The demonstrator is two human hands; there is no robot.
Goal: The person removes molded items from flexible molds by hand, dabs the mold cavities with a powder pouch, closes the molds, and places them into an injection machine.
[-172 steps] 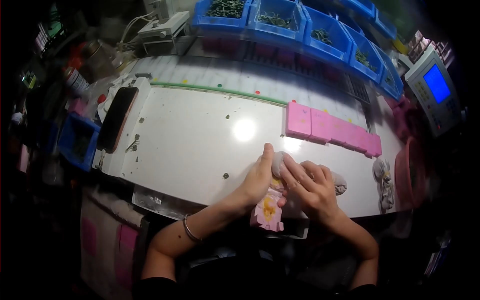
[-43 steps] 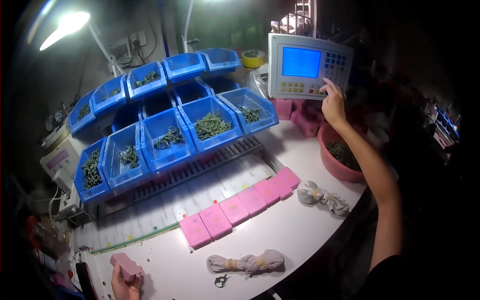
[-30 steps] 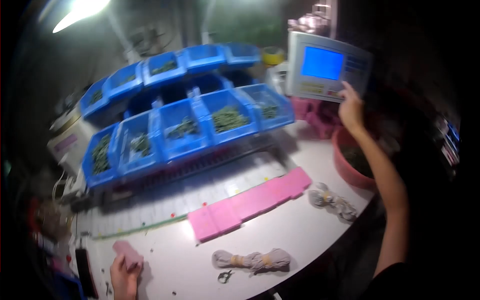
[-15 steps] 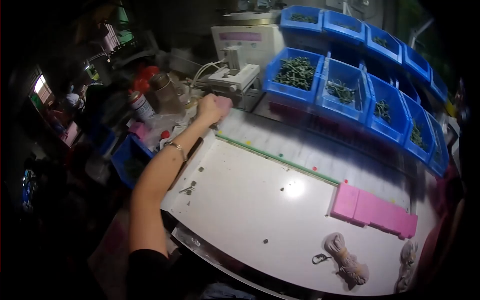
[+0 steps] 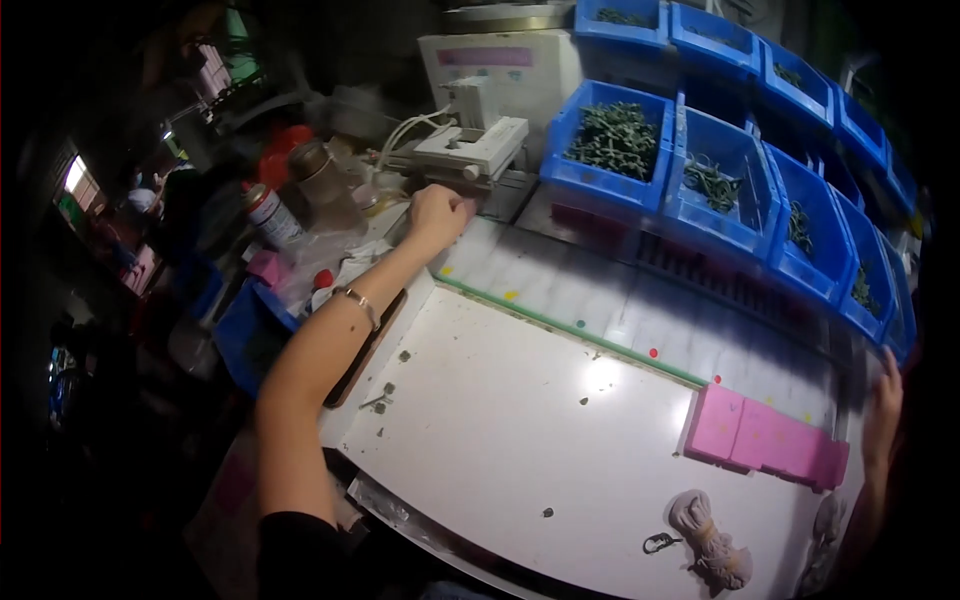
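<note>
My left hand (image 5: 438, 217) reaches to the far left corner of the work surface, its fingers closed around a small pink block (image 5: 468, 211). Most of that block is hidden behind the fingers. Just beyond it stands a small white press-like machine (image 5: 472, 150). At the right edge my right hand (image 5: 882, 415) is partly in view, fingers stretched upward beside the lowest blue bin (image 5: 905, 320); nothing shows in it. A row of pink blocks (image 5: 765, 440) lies along the right end of the green strip (image 5: 560, 328).
Blue bins (image 5: 610, 135) with small dark green parts rise in tiers at the back. A bundle of pale gloves or cloth (image 5: 712, 545) and a dark metal clip (image 5: 660, 543) lie on the white table (image 5: 480, 400). A spray can (image 5: 270, 212) and a jar (image 5: 322, 180) stand left.
My right hand has come into view at the right edge. My left hand has turned slightly, covering more of the pink block. The view has shifted a little.
</note>
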